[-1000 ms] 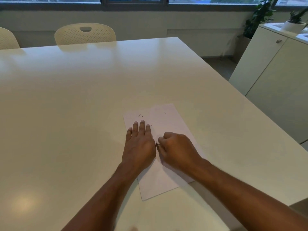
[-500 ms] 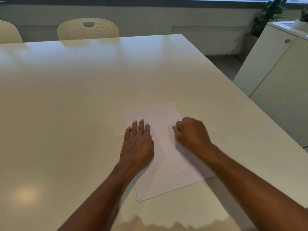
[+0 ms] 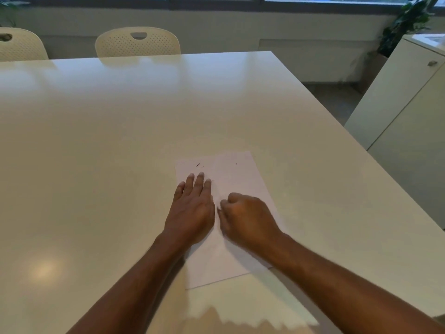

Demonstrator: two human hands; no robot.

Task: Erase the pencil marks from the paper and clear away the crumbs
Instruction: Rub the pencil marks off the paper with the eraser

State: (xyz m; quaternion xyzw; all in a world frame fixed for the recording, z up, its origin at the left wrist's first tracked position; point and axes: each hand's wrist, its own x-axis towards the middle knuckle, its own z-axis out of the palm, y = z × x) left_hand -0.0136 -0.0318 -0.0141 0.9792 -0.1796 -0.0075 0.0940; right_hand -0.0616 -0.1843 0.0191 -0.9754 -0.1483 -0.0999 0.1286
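Note:
A white sheet of paper [image 3: 240,179] lies on the table near the front edge. A few short dark crumbs [image 3: 198,164] are scattered across its far end, one [image 3: 236,163] towards the right. My left hand [image 3: 192,208] lies flat on the sheet's left side, fingers straight, pressing it down. My right hand [image 3: 248,218] is curled into a fist on the middle of the sheet, close beside the left hand. It pinches a small dark eraser [image 3: 218,209], of which only a tip shows at the fingertips.
The wide cream table [image 3: 120,141] stretches away to the left and back. Two perforated cream chairs [image 3: 137,42] [image 3: 19,44] stand at its far side. A white cabinet [image 3: 409,112] and a plant [image 3: 404,25] are off the right edge.
My right hand went right and forward across the paper, then came back left beside the left hand. The left hand stayed in place.

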